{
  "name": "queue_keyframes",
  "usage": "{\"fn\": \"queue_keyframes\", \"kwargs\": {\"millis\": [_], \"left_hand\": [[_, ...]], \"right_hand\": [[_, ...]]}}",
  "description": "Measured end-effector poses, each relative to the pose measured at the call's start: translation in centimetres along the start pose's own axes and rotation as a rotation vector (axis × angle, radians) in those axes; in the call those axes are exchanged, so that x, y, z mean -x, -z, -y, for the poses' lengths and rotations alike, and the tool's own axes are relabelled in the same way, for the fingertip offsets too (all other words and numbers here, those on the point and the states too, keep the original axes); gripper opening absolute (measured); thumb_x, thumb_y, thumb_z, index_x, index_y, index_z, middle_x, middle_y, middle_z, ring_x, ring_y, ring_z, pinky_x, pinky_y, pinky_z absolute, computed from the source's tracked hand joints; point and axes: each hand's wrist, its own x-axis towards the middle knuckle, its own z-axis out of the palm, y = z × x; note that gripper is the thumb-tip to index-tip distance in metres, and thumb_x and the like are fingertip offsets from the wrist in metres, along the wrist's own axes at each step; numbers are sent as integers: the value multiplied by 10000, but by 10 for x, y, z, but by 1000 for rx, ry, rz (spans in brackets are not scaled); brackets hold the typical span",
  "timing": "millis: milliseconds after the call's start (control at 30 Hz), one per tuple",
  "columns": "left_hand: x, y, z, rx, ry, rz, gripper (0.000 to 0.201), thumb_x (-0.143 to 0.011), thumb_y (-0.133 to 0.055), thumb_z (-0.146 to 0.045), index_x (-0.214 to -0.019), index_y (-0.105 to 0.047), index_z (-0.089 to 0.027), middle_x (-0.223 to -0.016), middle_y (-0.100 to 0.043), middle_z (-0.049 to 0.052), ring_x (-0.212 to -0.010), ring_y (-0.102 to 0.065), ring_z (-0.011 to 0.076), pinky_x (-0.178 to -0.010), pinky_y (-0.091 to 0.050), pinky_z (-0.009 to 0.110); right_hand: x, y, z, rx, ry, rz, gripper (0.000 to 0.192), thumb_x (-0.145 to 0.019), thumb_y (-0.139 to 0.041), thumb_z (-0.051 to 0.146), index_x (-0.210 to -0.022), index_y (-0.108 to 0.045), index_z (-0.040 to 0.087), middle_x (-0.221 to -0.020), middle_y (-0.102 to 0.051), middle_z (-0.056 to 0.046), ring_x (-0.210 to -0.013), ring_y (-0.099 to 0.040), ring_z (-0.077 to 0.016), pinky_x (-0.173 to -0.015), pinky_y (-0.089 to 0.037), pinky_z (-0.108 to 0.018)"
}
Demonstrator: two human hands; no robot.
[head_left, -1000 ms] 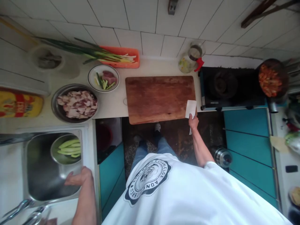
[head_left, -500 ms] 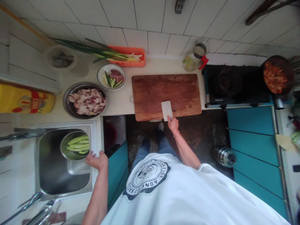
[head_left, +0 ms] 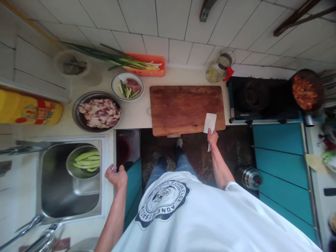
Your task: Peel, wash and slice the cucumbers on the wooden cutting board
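Far left, the steel bowl of green vegetable strips (head_left: 83, 161) sits in the sink (head_left: 52, 206). The left hand (head_left: 115, 176) hangs loose and empty by the sink's rim. The right hand (head_left: 212, 137) grips the cleaver (head_left: 210, 123), blade flat on the cutting board (head_left: 183, 108), long axis pointing away on the tabletop (head_left: 133, 113).

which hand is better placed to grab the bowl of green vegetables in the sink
Left, probably. The left hand is empty at the sink's right edge, close to the bowl of green vegetables. The right hand is across at the cutting board, gripping a cleaver.
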Motion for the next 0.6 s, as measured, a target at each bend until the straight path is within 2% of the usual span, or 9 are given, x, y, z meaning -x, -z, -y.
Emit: {"fn": "queue_keyframes", "kwargs": {"millis": [133, 233, 467, 600], "left_hand": [[11, -7, -14, 32, -1, 47, 492, -819, -748, -170, -1284, -588, -151, -1294, -507, 109, -1131, -683, 251, -990, -630, 444], [16, -6, -16, 74, -10, 71, 459, -848, -745, -167, -1280, -592, -163, -1336, -514, 117, -1173, -685, 251, -994, -632, 418], [16, 15, 3, 115, 30, 78, 427, -940, -699, -141, -1341, -554, -116, -1408, -514, 145, -1265, -666, 283, -966, -604, 368], [16, 30, 11, 149, 118, 85, 421, -1004, -658, -130, -1402, -528, -92, -1449, -549, 185, -1332, -628, 298, -1017, -565, 383]], "right_hand": [[43, -33, 49, 82, 47, 146, 549, -1122, -472, 540, -1264, -769, 100, -1171, -803, -264, -1142, -772, -341, -949, -555, -365], [79, -54, 92, 143, 110, 234, 584, -1138, -442, 568, -1293, -745, 93, -1159, -796, -272, -1140, -771, -351, -959, -548, -384], [141, -91, 159, 245, 343, 383, 554, -1153, -418, 556, -1281, -728, 116, -1153, -801, -232, -1117, -764, -320, -948, -525, -347], [188, -113, 195, 256, 574, 521, 478, -1147, -447, 536, -1250, -722, 160, -1142, -807, -182, -1058, -762, -300, -909, -509, -326]]}}
